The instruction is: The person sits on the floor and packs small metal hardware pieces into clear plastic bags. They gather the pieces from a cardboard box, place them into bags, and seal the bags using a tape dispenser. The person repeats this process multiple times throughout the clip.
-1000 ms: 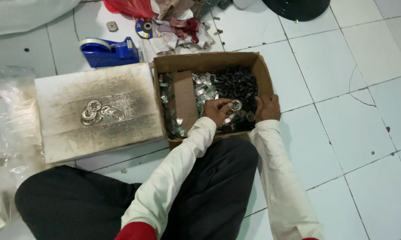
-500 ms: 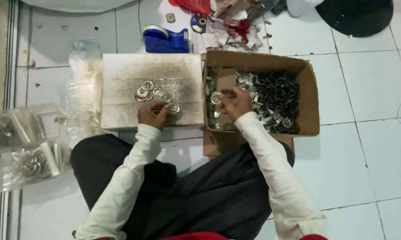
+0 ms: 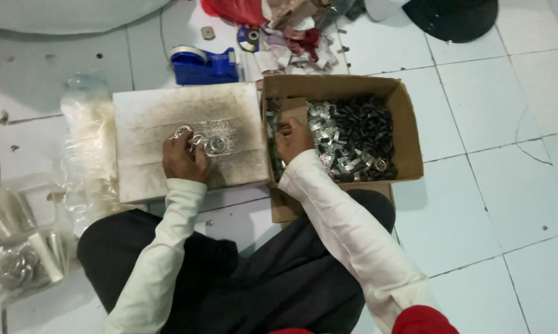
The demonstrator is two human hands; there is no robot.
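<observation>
Head view: left hand (image 3: pixel 183 159) on metal rings (image 3: pixel 199 140), right hand (image 3: pixel 293 140) in cardboard box (image 3: pixel 409 124)

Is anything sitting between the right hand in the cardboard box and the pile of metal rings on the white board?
Only the brown cardboard box's left wall separates the right hand from the shiny metal rings; the left hand already rests there.

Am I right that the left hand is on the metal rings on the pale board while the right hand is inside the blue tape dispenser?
Not quite. The head view shows the right hand inside the cardboard box, not the blue tape dispenser. The left hand is on the metal rings on the pale board.
</observation>
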